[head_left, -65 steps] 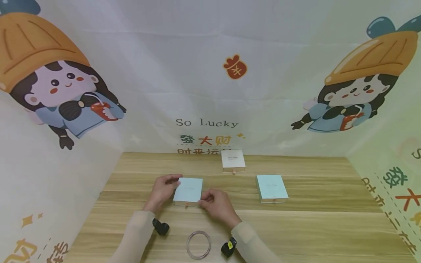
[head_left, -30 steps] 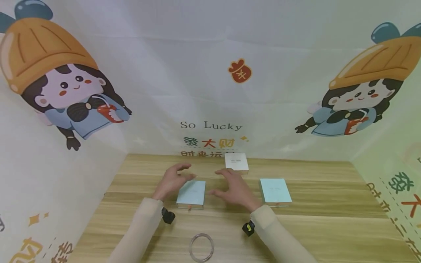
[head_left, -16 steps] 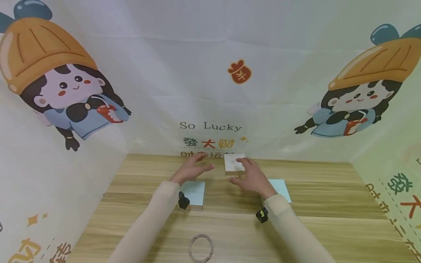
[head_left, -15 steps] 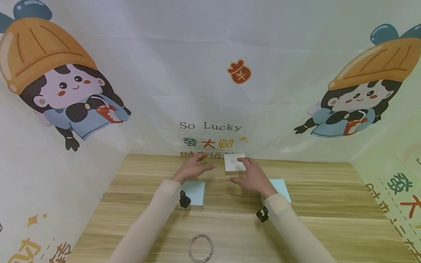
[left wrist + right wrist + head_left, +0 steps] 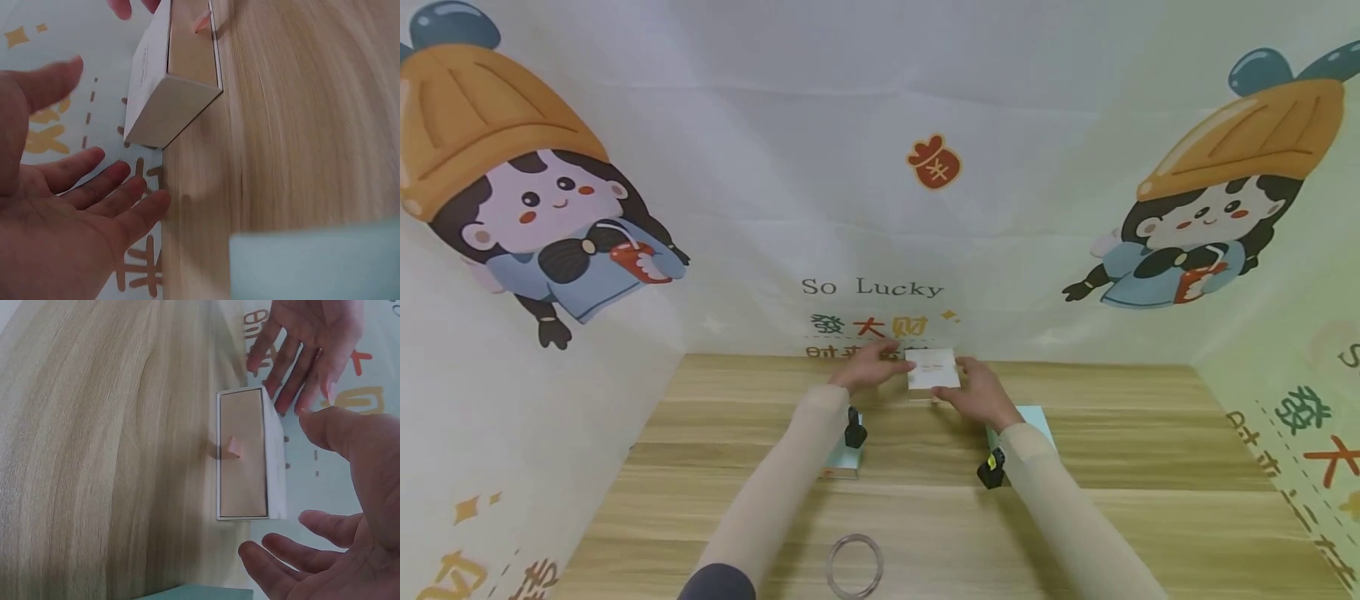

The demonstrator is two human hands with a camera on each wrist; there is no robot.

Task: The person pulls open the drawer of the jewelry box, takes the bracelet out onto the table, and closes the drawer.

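Note:
At the table's back edge lies a white box [image 5: 932, 368]; in the right wrist view the box [image 5: 242, 456] shows a tan drawer front with a small pink tab. My left hand [image 5: 871, 365] is at its left side, and in the left wrist view the hand [image 5: 69, 187] has spread fingers with a gap to the box [image 5: 181, 81]. My right hand [image 5: 983, 393] is at the box's right side, thumb near its front corner; in the right wrist view this hand [image 5: 350, 531] is spread beside the box, and contact cannot be told.
Two light-blue boxes, one [image 5: 847, 460] partly under my left forearm and one [image 5: 1037, 421] partly behind my right wrist, lie on the wooden table [image 5: 1120, 533]. A clear ring [image 5: 830, 567] lies near the front. A printed cloth [image 5: 760, 167] hangs behind.
Both hands have moved from around the left light-blue box to the back, to either side of the white box. Half a second ago they were farther from its sides.

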